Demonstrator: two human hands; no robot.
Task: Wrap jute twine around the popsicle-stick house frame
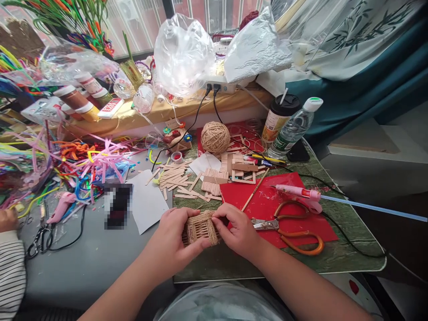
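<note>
Both my hands hold a small box-like piece wrapped in jute twine (199, 228) just above the table's near edge. My left hand (174, 240) grips its left side, thumb laid across the bottom of the wrapped face. My right hand (236, 232) pinches its right end with curled fingers. A ball of the same twine (215, 137) sits further back. Loose wooden craft sticks (175, 178) and glued stick panels (234, 168) lie between the ball and my hands.
Orange-handled scissors (294, 232) and a pink glue gun (299, 193) lie on a red sheet (267, 200) at right. A water bottle (294, 129) and cup (279, 118) stand behind. Ribbons and pipe cleaners (83, 160) pile at left, near another person's striped sleeve (11, 272).
</note>
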